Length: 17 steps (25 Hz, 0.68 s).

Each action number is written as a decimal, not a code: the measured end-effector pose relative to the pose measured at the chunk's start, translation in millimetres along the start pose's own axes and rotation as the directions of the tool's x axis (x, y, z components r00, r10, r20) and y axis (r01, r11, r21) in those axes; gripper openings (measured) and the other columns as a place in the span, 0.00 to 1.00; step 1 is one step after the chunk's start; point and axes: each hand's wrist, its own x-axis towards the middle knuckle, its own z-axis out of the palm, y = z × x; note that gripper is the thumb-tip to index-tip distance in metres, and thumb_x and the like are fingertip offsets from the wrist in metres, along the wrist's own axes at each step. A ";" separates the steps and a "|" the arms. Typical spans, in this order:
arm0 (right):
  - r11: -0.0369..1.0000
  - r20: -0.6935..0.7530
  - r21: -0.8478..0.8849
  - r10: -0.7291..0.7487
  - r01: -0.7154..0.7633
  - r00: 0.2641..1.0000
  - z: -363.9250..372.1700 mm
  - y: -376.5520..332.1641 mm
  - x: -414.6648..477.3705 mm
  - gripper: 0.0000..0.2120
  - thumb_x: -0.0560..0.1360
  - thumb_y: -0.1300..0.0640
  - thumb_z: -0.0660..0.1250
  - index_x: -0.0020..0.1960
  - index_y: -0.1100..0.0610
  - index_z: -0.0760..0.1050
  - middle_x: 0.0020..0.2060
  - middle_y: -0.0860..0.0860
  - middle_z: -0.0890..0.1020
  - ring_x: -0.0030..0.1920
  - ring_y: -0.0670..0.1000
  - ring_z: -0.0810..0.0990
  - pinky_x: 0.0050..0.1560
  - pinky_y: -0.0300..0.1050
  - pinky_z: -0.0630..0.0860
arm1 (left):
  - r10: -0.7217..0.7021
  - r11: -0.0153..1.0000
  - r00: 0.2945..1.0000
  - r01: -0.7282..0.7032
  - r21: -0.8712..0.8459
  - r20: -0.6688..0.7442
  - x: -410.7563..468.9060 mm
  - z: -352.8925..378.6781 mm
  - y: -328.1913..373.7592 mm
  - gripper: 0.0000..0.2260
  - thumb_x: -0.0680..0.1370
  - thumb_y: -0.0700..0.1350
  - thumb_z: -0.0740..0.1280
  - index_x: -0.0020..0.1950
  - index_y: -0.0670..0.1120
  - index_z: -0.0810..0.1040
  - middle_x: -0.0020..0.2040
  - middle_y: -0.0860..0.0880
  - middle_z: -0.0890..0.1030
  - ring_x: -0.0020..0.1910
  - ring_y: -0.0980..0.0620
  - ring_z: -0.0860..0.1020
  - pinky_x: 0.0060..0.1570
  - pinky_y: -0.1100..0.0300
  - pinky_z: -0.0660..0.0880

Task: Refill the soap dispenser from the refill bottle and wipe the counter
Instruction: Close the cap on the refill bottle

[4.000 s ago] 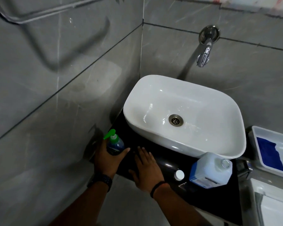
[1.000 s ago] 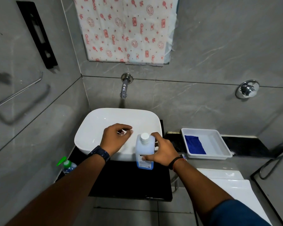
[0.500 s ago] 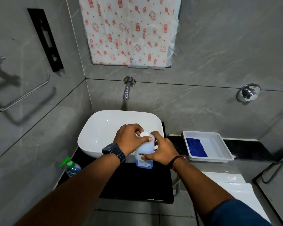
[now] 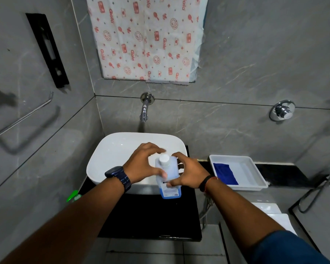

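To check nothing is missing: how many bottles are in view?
2. The refill bottle is between the left hand and right hand; the dispenser is at the counter's left end, mostly hidden by the left arm.

The right grip (image 4: pixel 189 175) holds the refill bottle (image 4: pixel 169 169) before the basin (image 4: pixel 111 149); the left grip (image 4: pixel 143 162) curls round its capped top.
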 end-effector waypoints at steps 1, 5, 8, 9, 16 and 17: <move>0.999 -0.005 0.041 0.008 -0.008 1.000 -7.4 -3.0 2.1 0.38 0.52 0.49 0.83 0.57 0.44 0.70 0.52 0.48 0.80 0.52 0.51 0.79 0.51 0.50 0.80 | -0.072 0.996 0.997 0.073 -0.042 0.012 -3.6 1.4 -5.9 0.44 0.54 0.53 0.82 0.67 0.54 0.70 0.60 0.54 0.73 0.61 0.55 0.69 0.62 0.59 0.68; 0.981 -0.008 0.191 0.020 -0.018 1.000 -42.1 -18.2 9.2 0.38 0.53 0.56 0.83 0.59 0.47 0.71 0.55 0.48 0.80 0.57 0.50 0.79 0.58 0.47 0.77 | -0.267 0.938 0.937 0.306 -0.162 0.223 -9.4 26.4 -20.8 0.50 0.54 0.56 0.82 0.72 0.57 0.62 0.66 0.56 0.71 0.65 0.54 0.69 0.67 0.50 0.68; 0.970 -0.035 0.244 0.012 -0.003 0.999 -60.2 -22.8 8.1 0.38 0.55 0.63 0.83 0.60 0.50 0.72 0.56 0.49 0.80 0.57 0.48 0.79 0.57 0.42 0.77 | -0.264 0.909 0.962 0.273 -0.314 0.073 4.7 51.7 -11.5 0.35 0.56 0.53 0.82 0.60 0.56 0.74 0.56 0.56 0.79 0.55 0.57 0.77 0.60 0.57 0.75; 0.962 -0.043 0.272 0.015 -0.003 0.999 -66.0 -21.6 5.9 0.38 0.56 0.65 0.82 0.61 0.50 0.72 0.57 0.49 0.80 0.57 0.47 0.79 0.57 0.41 0.77 | -0.268 0.906 0.963 0.260 -0.335 0.025 10.4 57.7 -7.8 0.31 0.56 0.53 0.82 0.57 0.55 0.75 0.52 0.57 0.81 0.52 0.59 0.79 0.55 0.62 0.77; 0.970 -0.548 0.173 0.241 -0.173 0.801 -71.4 18.8 -2.2 0.40 0.53 0.41 0.78 0.60 0.46 0.65 0.52 0.48 0.80 0.50 0.52 0.79 0.49 0.48 0.78 | -0.168 0.912 0.985 0.168 -0.375 0.033 79.7 118.7 18.6 0.25 0.56 0.52 0.81 0.50 0.51 0.80 0.47 0.53 0.83 0.47 0.53 0.81 0.49 0.56 0.79; 0.961 -0.597 0.167 0.277 -0.221 0.753 -76.9 33.0 1.4 0.38 0.54 0.42 0.77 0.59 0.48 0.65 0.51 0.50 0.80 0.50 0.54 0.79 0.47 0.47 0.78 | -0.157 0.915 0.987 0.154 -0.373 0.024 92.6 133.9 23.7 0.24 0.57 0.52 0.81 0.50 0.51 0.80 0.48 0.52 0.83 0.47 0.52 0.81 0.50 0.55 0.78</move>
